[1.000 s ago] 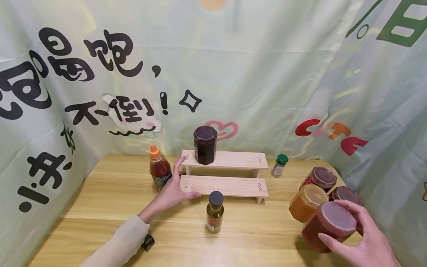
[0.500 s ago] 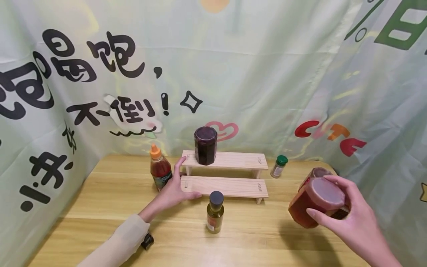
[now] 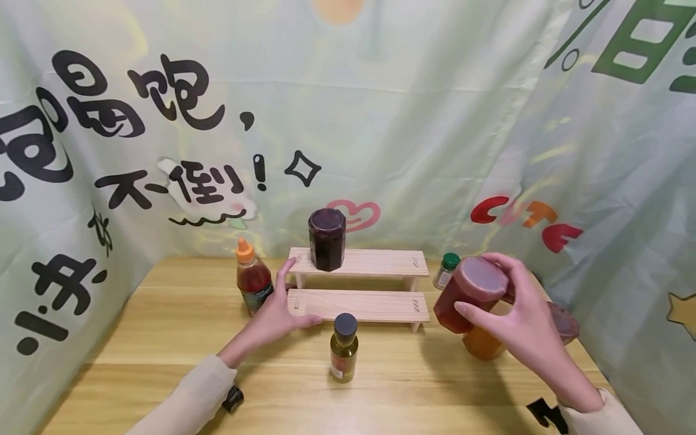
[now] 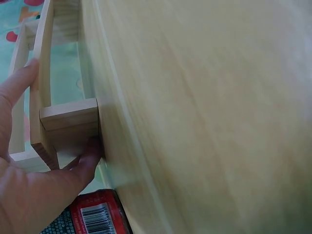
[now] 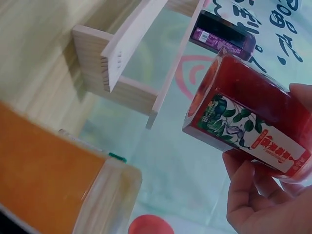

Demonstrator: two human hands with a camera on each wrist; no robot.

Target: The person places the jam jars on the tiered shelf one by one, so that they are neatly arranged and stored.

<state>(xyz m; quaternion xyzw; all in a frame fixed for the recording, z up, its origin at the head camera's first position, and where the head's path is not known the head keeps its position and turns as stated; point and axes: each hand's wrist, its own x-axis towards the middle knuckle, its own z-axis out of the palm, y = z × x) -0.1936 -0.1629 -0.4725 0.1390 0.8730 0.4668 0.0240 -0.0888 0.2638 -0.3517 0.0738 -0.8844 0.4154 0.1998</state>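
Observation:
My right hand (image 3: 519, 314) grips a faceted jar of red jam (image 3: 462, 299) around its upper part, raised above the table and tilted. Its printed label (image 5: 253, 134) shows in the right wrist view. At the left end of a two-tier wooden rack (image 3: 359, 305), my left hand (image 3: 269, 317) holds the lower step. The left wrist view has the thumb on the plank's edge and fingers curled at the leg (image 4: 70, 124). A dark jam jar (image 3: 327, 244) stands on the left part of the upper step.
A red sauce bottle (image 3: 252, 281) stands left of the rack, an oil bottle (image 3: 344, 353) in front. To the right are a green-capped shaker (image 3: 444, 275), an orange jar (image 3: 481, 345) and another dark-lidded jar (image 3: 565, 323), partly hidden by the right hand. Printed curtains enclose the table.
My right hand has lifted the red jam jar from the cluster at the right and carried it left and away from me, toward the rack. The left hand stays at the rack.

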